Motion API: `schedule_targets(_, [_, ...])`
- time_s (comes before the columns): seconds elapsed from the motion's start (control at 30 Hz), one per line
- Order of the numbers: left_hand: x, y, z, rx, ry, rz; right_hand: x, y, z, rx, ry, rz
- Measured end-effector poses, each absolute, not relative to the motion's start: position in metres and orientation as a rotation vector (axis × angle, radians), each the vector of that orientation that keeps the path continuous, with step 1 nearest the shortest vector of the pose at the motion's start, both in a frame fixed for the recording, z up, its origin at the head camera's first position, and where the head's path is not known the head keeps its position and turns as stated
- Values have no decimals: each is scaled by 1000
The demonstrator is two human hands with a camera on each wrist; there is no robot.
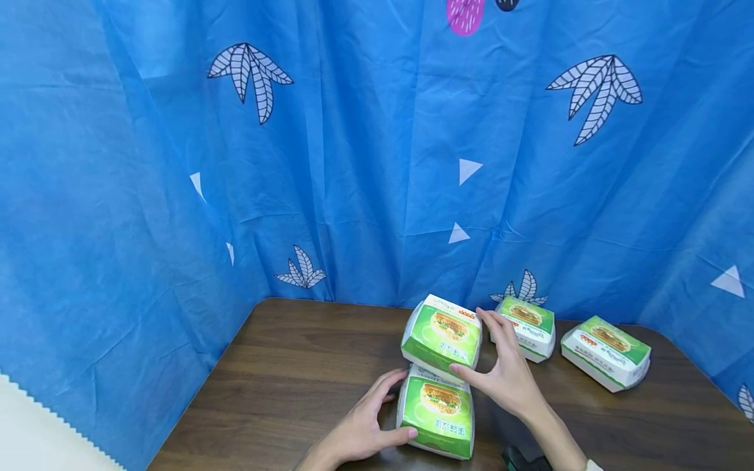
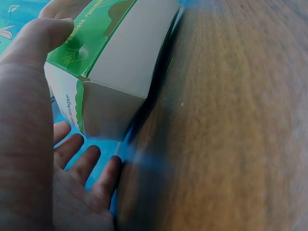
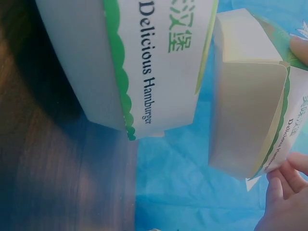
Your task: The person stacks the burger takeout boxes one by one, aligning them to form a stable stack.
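Observation:
My right hand [image 1: 511, 379] grips a green-and-white cardboard hamburger box [image 1: 444, 330] between thumb and fingers. It is held up and tilted; in the right wrist view a gap separates this gripped box [image 3: 248, 110] from the nearer box [image 3: 159, 62]. Closer to me on the table lies a matching hamburger box [image 1: 438, 415]. My left hand [image 1: 364, 425] is at this box's left side, its thumb by the front corner. Spread, fairly straight fingers of the left hand [image 2: 79, 187] show apart from the box [image 2: 130, 53] in the left wrist view.
Two more hamburger boxes stand at the back right, one behind my right hand [image 1: 527, 327] and another farther right [image 1: 607, 353]. A dark object [image 1: 524, 459] lies by my right forearm. A blue patterned curtain [image 1: 365, 163] hangs behind the brown wooden table [image 1: 283, 379].

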State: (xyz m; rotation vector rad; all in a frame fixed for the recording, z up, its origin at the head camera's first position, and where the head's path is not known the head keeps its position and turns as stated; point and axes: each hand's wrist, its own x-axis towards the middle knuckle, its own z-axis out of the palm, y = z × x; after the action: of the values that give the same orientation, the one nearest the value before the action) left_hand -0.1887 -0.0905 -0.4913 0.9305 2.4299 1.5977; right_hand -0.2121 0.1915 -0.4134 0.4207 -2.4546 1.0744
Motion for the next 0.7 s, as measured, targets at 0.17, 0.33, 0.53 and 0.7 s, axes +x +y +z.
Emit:
schedule_targets(0.17, [-189, -91, -491, 945, 2429, 1601, -211, 194, -414, 476, -2415, 1062])
schedule_targets(0.33, [-189, -91, -493, 940, 2437, 1592, -207, 194, -414, 521, -2395, 1050])
schedule_targets(0.53, [-189, -91, -493, 939, 2453, 1589, -200, 193, -413, 538, -2398, 1035])
schedule_targets(0.7, [-187, -91, -492, 929, 2449, 1587, -196, 194, -415, 557, -2386, 1019])
